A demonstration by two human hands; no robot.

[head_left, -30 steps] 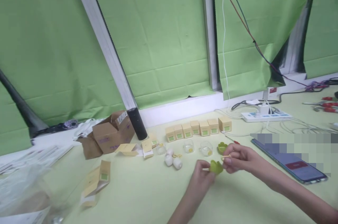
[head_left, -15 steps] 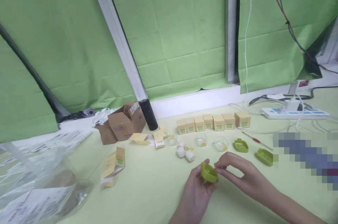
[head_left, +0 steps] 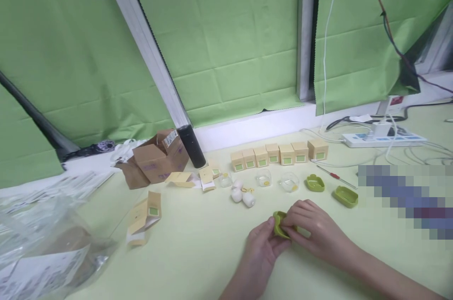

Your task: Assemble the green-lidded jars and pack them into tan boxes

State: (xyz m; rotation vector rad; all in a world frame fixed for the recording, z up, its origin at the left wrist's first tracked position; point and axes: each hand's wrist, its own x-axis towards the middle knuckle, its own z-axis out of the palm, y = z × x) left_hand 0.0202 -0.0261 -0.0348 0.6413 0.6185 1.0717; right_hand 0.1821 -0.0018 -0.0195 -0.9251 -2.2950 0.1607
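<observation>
My left hand [head_left: 259,249] grips a small green dish [head_left: 278,229] from below and the side, holding it raised over the surface [head_left: 198,253]. My right hand [head_left: 316,227] has moved in from the rim, its bunched fingers now reaching into the hollow, so both hands are working at that one dish. Those fingers cover most of its inside; I can't tell whether they pinch anything. Farther right, two similar dishes rest apart from my hands, and beyond them coarse pixel blocks [head_left: 406,203] mask whatever lies there.

Held green dish [head_left: 277,225] partly hidden
</observation>
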